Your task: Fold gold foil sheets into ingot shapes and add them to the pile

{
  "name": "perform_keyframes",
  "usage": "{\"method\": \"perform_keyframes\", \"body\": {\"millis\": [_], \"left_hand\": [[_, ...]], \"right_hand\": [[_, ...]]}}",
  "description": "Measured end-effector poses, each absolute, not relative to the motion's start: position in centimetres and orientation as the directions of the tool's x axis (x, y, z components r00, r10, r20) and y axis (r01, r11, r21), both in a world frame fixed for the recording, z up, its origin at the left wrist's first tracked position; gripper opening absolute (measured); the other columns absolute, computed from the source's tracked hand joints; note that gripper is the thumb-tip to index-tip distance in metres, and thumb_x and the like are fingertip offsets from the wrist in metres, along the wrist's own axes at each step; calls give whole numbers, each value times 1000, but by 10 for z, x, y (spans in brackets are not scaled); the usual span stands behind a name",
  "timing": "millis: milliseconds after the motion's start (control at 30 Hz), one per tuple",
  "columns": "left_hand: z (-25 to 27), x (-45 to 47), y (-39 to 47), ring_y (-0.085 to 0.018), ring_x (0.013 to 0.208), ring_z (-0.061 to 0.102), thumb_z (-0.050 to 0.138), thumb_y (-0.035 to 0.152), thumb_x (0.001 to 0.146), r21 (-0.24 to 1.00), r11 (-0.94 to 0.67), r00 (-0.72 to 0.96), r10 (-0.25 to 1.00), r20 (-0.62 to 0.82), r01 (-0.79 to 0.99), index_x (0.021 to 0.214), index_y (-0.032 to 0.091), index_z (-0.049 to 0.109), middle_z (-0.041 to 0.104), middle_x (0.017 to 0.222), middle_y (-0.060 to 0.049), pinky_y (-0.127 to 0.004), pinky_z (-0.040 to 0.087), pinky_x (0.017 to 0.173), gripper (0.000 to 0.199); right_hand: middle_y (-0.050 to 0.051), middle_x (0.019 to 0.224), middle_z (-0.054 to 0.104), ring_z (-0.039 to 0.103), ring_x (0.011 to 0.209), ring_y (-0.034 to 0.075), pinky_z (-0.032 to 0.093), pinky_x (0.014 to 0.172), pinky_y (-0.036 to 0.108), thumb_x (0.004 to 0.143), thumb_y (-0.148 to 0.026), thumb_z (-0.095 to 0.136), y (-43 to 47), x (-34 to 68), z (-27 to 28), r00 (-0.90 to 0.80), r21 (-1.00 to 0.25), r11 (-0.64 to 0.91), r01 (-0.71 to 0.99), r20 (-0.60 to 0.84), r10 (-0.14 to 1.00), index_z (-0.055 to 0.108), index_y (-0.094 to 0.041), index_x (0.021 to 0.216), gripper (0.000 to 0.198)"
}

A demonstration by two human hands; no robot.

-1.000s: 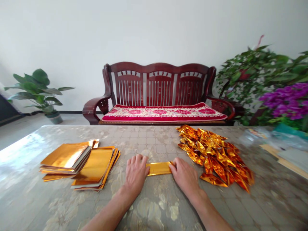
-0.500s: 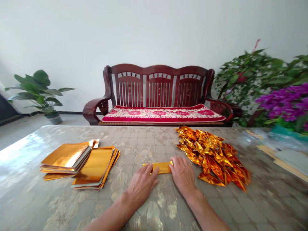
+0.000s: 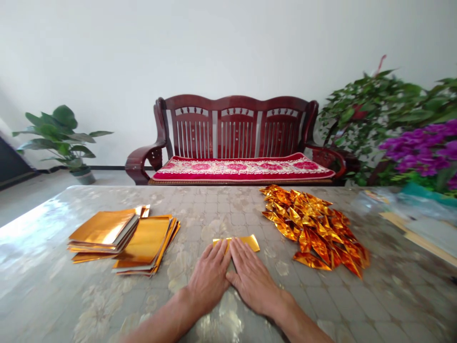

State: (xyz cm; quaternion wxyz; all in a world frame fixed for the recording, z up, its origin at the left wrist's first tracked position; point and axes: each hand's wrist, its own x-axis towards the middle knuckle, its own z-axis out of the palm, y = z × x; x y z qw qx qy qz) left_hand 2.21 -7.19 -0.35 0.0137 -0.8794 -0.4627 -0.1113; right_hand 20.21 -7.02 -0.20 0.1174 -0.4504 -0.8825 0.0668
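Observation:
A folded strip of gold foil paper [image 3: 251, 243] lies crosswise on the table [image 3: 200, 200] in front of me. My left hand [image 3: 210, 269] rests flat on its left part, fingers stretched out. Beside it, my right hand [image 3: 250, 271] presses flat on the strip's middle, its fingertips close to the left hand's. Both hands cover much of the strip's near edge, and its right end shows past the right fingers. To the left are two stacks of gold foil sheets, one stack [image 3: 102, 228] partly beside the other stack [image 3: 144, 243]. A heap of folded gold foil pieces [image 3: 310, 224] lies to the right.
Clear plastic bags [image 3: 378, 202] and pale flat sheets [image 3: 428, 236] lie at the table's right side. Behind the table stands a dark red wooden bench [image 3: 235, 128] with a red patterned cushion. Purple flowers [image 3: 421, 147] and a potted plant [image 3: 85, 176] flank it.
My right hand has moved left from the strip's right end to its middle, next to my left hand. The fingers of both hands now lie straight and flat.

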Motion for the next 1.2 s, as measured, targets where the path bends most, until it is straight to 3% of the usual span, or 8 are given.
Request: {"method": "perform_keyframes", "body": {"millis": [467,600,667,833,1000,1067,1133,1200], "left_hand": [[10,-37,-88,-27,145,34,56,34,92,208,-539,532,841,94,816,152,20,32,33,158,-10,-48,27,119,66],[12,-40,-68,-22,126,57,45,30,97,407,-329,302,944,131,852,137,22,54,60,138,-8,-38,43,108,41],[14,-31,-53,-23,125,56,51,31,94,453,-282,216,957,193,846,137,20,53,59,138,-10,-38,44,106,44],[24,2,-35,-26,115,58,72,37,80,421,-372,309,927,212,827,124,23,63,64,126,-7,-40,44,101,47],[28,17,-38,-21,94,63,64,26,85,499,-293,276,955,111,816,86,22,71,69,92,-2,-32,48,86,8],[29,22,-36,-18,81,65,62,26,86,744,-91,102,994,31,662,81,20,68,69,81,-1,-26,50,74,10],[31,28,-32,-15,68,66,65,28,86,963,166,-70,986,-154,212,85,17,66,69,78,-1,-21,50,59,11],[35,35,-30,-11,63,66,68,24,85,906,325,-60,934,-353,-272,94,15,64,72,84,-3,-19,52,55,13]], "right_hand": [[14,157,34,28,146,30,22,118,55,97,-42,45,-36,249,-6,-253,-167,272,948,128,959,41,-13,148,60],[14,151,45,36,143,28,26,117,52,96,-39,46,-27,255,-7,-169,-249,213,945,187,968,48,-13,143,54],[12,148,48,38,141,28,27,117,51,93,-37,52,-25,256,-7,-163,-294,225,929,220,962,55,-15,136,48],[8,136,60,47,133,25,34,112,48,84,-27,62,-27,256,-3,-170,-438,281,854,276,946,67,-23,116,32],[9,127,65,55,124,25,40,108,46,85,-28,59,-25,258,-2,-132,-570,340,748,373,918,68,-22,110,27],[11,130,63,55,124,25,41,108,47,88,-31,55,-25,258,0,-63,-607,374,701,469,881,62,-20,123,37],[14,137,57,51,128,27,40,109,49,89,-34,54,-29,256,5,-35,-594,436,676,565,824,53,-19,134,48],[15,143,52,46,133,29,38,111,50,85,-36,60,-37,251,12,-134,-517,529,673,618,774,48,-18,139,58]]}}
